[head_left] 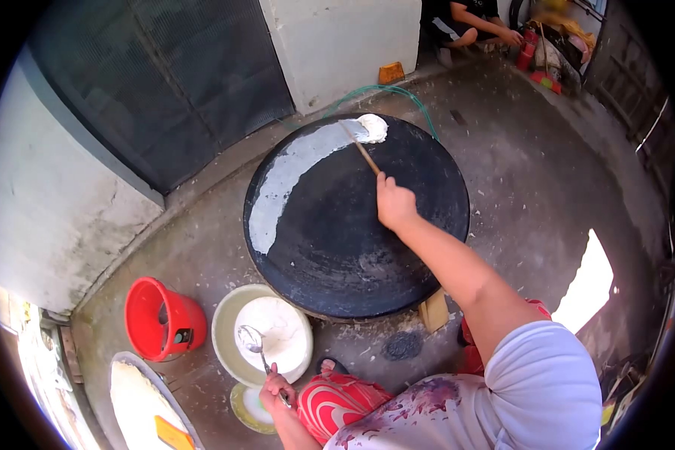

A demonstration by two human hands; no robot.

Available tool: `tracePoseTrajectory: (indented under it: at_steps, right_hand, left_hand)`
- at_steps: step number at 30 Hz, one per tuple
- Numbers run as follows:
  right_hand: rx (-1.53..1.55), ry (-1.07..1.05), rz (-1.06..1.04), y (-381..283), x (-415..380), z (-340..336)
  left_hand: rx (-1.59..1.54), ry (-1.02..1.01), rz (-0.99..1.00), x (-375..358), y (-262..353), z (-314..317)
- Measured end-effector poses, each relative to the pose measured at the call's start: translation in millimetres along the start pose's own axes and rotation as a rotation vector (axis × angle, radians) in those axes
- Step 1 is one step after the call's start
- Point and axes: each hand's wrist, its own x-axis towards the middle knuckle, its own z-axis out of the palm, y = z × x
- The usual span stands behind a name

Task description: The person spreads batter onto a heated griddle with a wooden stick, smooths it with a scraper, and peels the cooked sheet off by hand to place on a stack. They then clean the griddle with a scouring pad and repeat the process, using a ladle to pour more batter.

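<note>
1. A pale strip of batter (277, 187) curves along the left and far side of a round black griddle (367, 240), ending at the far rim in a thicker white lump (373, 129).
2. The right hand (395, 202) is closed around the near end of a wooden stick (362, 154), above the griddle's far right part; the stick's far end reaches the strip just left of the lump.
3. The left hand (277, 387), near and left of the griddle, has its fingers curled around the handle of a metal ladle (250, 340).
4. The ladle's bowl is over a pale basin (222, 349) of white mixture (285, 330); I cannot tell whether it touches the mixture.
5. A smaller yellowish bowl (241, 411) lies on the near side of the basin, partly covered by it.
6. Left of the basin stands a red bucket (136, 307); nearer, a white-topped surface (133, 397) carries an orange-yellow piece (174, 433).
7. A wooden support (433, 311) shows under the griddle's near right edge.
8. Beyond the far rim, a green hose (420, 105) loops on the floor.
9. At the far right, another person's hand (511, 37) is beside a red cylinder (528, 49).
</note>
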Motion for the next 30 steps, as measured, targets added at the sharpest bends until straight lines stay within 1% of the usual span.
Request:
tracePoseTrajectory:
  at_steps: [1,2,5,6,8,9,11,12,13,15,17,18,19,21,22,23,25,26,27,29,30]
  right_hand:
    - [-0.052,0.067,0.045,11.1,7.6,1.0]
    - [-0.101,0.022,0.103,27.2,6.1,0.4]
    - [0.015,-0.073,0.134,47.9,-41.1,-46.1]
    - [0.012,-0.069,0.14,53.2,-57.3,-50.7]
    - [0.364,-0.138,0.187,63.4,-80.7,-52.4]
    - [0.367,-0.138,0.187,70.2,-81.7,-51.7]
    - [0.979,-0.012,0.041,89.0,-80.0,-46.4]
    - [0.931,0.111,-0.06,107.4,-69.4,-16.3]
    - [0.852,0.33,-0.186,118.5,-57.2,-2.2]
    - [1.133,0.016,0.232,133.1,-38.2,-5.3]
    - [1.069,-0.127,0.486,155.3,-12.4,9.9]
    - [1.086,-0.15,0.584,155.9,-3.8,6.6]
    - [1.092,-0.156,0.582,155.4,0.9,5.2]
    - [1.103,-0.356,0.661,148.1,6.2,-3.7]
    - [1.22,-0.398,0.659,140.4,3.2,-10.5]
    - [1.224,-0.398,0.659,144.0,0.0,-16.4]
    - [1.213,-0.425,0.575,152.1,-4.7,-23.1]
    - [1.15,-0.277,0.577,151.7,-3.6,-23.2]
    - [1.15,-0.282,0.576,150.5,-0.4,-20.8]
    - [1.182,-0.252,0.694,145.2,5.7,-12.3]
    - [1.219,-0.312,0.616,135.4,6.1,-12.1]
  left_hand:
    - [-0.014,0.005,0.009,-6.0,-2.4,7.1]
    - [-0.03,0.01,0.017,-13.7,-2.7,11.9]
    - [-0.043,-0.049,0.016,-28.6,-2.9,21.4]
    - [-0.04,-0.069,0.013,-32.4,-2.7,24.9]
    - [-0.022,-0.109,0.028,-37.6,-2.9,30.8]
    - [-0.007,-0.146,0.046,-41.6,-4.7,34.5]
    - [-0.004,-0.165,0.035,-49.9,-9.9,43.6]
    - [0.013,-0.164,0.045,-54.9,-13.7,49.5]
    - [0.028,-0.166,0.055,-60.0,-18.1,54.8]
    - [0.013,-0.179,0.045,-71.9,-28.6,64.1]
    - [0.03,-0.236,-0.007,-81.2,-38.6,69.1]
    - [0.033,-0.268,-0.046,-84.0,-41.8,71.5]
    - [0.035,-0.268,-0.038,-87.0,-46.2,72.8]
    - [0.019,-0.262,-0.029,-91.4,-57.7,76.9]
    - [0.024,-0.261,-0.027,-91.2,-61.1,76.9]
    - [0.031,-0.265,-0.029,-89.3,-63.9,76.4]
    - [0.041,-0.27,-0.026,-84.3,-66.7,76.6]
    - [0.042,-0.259,-0.026,-80.9,-67.6,76.0]
    - [0.043,-0.247,-0.025,-79.7,-69.4,75.2]
    - [0.052,-0.219,-0.016,-77.7,-74.0,76.5]
    - [0.06,-0.221,-0.025,-72.6,-74.1,77.3]
